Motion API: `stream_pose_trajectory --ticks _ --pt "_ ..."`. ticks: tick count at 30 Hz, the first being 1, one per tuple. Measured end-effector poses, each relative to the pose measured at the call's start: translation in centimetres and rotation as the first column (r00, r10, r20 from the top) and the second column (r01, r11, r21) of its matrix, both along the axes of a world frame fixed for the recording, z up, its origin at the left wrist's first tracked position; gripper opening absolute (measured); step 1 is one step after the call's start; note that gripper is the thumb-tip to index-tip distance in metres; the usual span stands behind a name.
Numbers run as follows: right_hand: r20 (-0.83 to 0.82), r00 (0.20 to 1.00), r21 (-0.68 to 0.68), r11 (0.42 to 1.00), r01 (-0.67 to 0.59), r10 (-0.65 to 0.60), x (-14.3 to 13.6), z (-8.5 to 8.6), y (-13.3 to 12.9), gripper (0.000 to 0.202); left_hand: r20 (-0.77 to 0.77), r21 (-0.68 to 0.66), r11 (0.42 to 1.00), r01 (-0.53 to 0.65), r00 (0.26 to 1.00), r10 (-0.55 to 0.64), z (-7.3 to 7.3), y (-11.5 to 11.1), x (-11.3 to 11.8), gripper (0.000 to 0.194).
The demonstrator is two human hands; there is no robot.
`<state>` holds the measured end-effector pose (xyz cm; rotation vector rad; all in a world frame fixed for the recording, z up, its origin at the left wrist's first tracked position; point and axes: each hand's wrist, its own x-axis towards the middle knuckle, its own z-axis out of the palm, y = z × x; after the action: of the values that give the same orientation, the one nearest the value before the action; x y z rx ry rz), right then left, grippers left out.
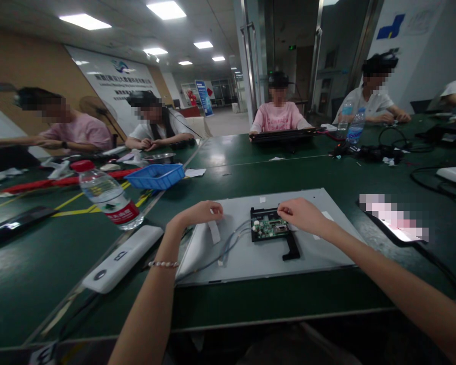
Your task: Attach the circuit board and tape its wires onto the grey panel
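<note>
A flat grey panel (235, 263), probably the back of a display, lies on the table in front of me. On it sits a green circuit board (269, 228) in a black plastic bracket (291, 248), with grey-blue cables (231, 241) running off to the left. My right hand (302, 215) is pinched at the board's upper right corner; whatever is between the fingertips is hidden. Over the panel's left part, my left hand (201, 212) has its fingers curled closed. A white strip (214, 232) shows just below those fingers; whether they grip it is unclear.
Left of the panel are a white power bank (123, 258), a water bottle (112, 200) and a blue basket (157, 177). A lit phone (395, 218) with a cable lies to the right. Several people sit around the table; one across holds a dark panel (283, 135).
</note>
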<state>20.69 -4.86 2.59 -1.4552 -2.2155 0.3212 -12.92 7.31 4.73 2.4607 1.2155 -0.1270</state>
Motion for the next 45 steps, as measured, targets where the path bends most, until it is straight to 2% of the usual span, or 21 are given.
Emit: stream_pose_trajectory --ticks 5,8,13,15,18,22,28,31,35,37,39,40,42,43,45 --pt "0.037 0.999 -0.006 1.000 -0.021 0.021 -0.4 0.2 -0.3 0.026 -0.002 -0.131 0.989 0.066 0.998 -0.067 0.7 -0.6 -0.4 0.028" --pt "0.053 0.998 0.028 0.999 -0.025 0.023 -0.7 0.0 -0.4 0.025 0.008 -0.140 0.989 0.047 0.999 -0.047 1.7 -1.1 -0.6 0.027" --pt "0.036 0.998 0.119 0.991 -0.062 0.058 -1.5 0.0 -0.9 0.025 0.236 -0.114 0.993 0.013 0.972 0.015 3.9 -2.7 0.0 0.032" --pt "0.025 0.997 0.156 0.985 -0.073 0.070 -1.9 0.1 -1.2 0.026 0.316 -0.133 0.990 0.042 0.949 0.003 4.3 -3.3 0.9 0.032" --pt "0.009 0.989 0.225 0.964 -0.145 0.147 -2.8 0.0 -1.7 0.026 0.324 -0.151 0.982 0.117 0.944 -0.062 4.0 -3.9 2.8 0.028" --pt "0.045 0.956 0.295 0.911 -0.290 0.290 -4.5 -0.4 -2.7 0.032 0.234 -0.159 0.973 0.169 0.964 -0.130 2.4 -4.0 4.8 0.023" --pt "0.206 0.836 0.249 0.800 -0.547 0.508 -6.7 -1.0 -4.2 0.044 0.124 -0.174 0.960 0.220 0.972 -0.201 0.5 -3.4 5.2 0.020" --pt "0.255 0.794 0.198 0.774 -0.601 0.552 -7.3 -1.4 -4.6 0.049 0.109 -0.122 0.968 0.219 0.972 -0.206 0.7 -3.3 4.9 0.022" --pt "0.287 0.794 0.183 0.783 -0.594 0.535 -7.6 -1.5 -4.8 0.051 0.174 0.016 0.984 0.177 0.969 -0.177 2.4 -3.9 4.9 0.025" --pt "0.298 0.794 0.188 0.783 -0.593 0.529 -7.6 -1.5 -4.9 0.051 0.213 -0.042 0.984 0.173 0.964 -0.161 3.4 -4.6 5.0 0.026" --pt "0.306 0.789 0.190 0.778 -0.599 0.532 -7.6 -1.5 -4.9 0.051 0.212 -0.225 0.952 0.209 0.964 -0.162 4.0 -5.4 5.0 0.026" --pt "0.309 0.786 0.190 0.775 -0.602 0.535 -7.6 -1.5 -4.9 0.052 0.194 -0.338 0.913 0.228 0.966 -0.169 4.1 -5.7 5.1 0.026" --pt "0.313 0.784 0.188 0.774 -0.604 0.535 -7.7 -1.5 -5.0 0.052 0.145 -0.510 0.830 0.226 0.974 -0.176 3.8 -6.1 5.1 0.023" --pt "0.315 0.784 0.186 0.775 -0.604 0.535 -7.7 -1.5 -5.0 0.051 0.119 -0.548 0.810 0.209 0.978 -0.172 3.5 -6.2 5.1 0.021" --pt "0.316 0.783 0.179 0.776 -0.604 0.537 -7.8 -1.5 -5.0 0.050 0.063 -0.543 0.825 0.156 0.987 -0.145 2.6 -6.0 5.0 0.015"
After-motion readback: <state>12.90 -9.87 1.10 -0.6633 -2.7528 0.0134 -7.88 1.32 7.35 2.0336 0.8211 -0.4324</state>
